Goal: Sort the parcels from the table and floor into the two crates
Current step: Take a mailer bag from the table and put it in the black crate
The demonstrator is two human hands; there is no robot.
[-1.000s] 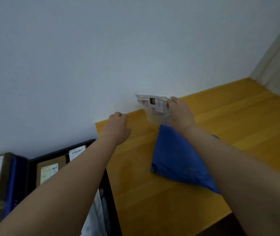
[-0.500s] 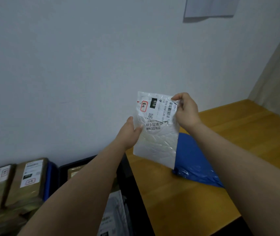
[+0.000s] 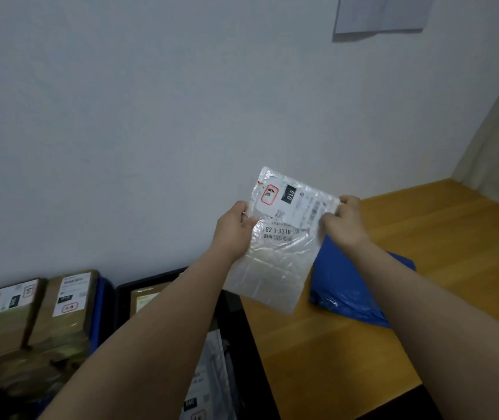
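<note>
A clear bubble-wrap mailer (image 3: 275,262) with a white shipping label hangs upright in front of the wall, above the table's left end. My left hand (image 3: 234,227) pinches its left edge and my right hand (image 3: 343,221) pinches its upper right corner. A blue plastic parcel (image 3: 351,283) lies on the yellow wooden table (image 3: 424,237), partly behind the mailer and my right forearm. Left of the table stands a black crate (image 3: 242,334) holding a brown box and grey bags. Further left, a blue crate (image 3: 99,304) is stacked with brown cardboard boxes (image 3: 60,307).
A white wall rises straight behind the table and crates, with a sheet of paper (image 3: 381,13) stuck high on it. A beige wall or curtain (image 3: 497,131) closes off the right side. The table's front edge runs along the lower right.
My right hand lifted the mailer off the table by the wall. My left hand came off the table edge and took its left side. The mailer now hangs tilted between both hands.
</note>
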